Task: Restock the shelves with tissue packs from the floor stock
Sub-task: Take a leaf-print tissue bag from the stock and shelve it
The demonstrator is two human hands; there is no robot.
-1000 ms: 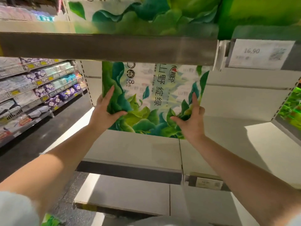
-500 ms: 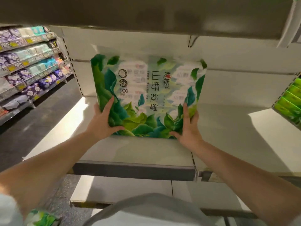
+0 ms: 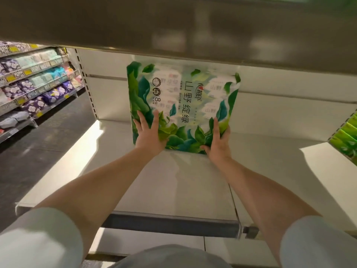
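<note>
One head-worn wide-angle view, looking forward and down into a shelf bay.

The camera sits close above the person's outstretched forearms, facing the white shelf and its back panel at near range; the upper shelf's underside fills the top edge, and an aisle with stocked racks recedes on the left.

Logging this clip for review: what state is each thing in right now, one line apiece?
tissue pack: standing upright on the shelf, printed face toward the camera.
left hand: fingers straight, pressing the pack's lower left front.
right hand: fingers straight, pressing the pack's lower right corner.
shelf: bare in front of the pack.
</note>
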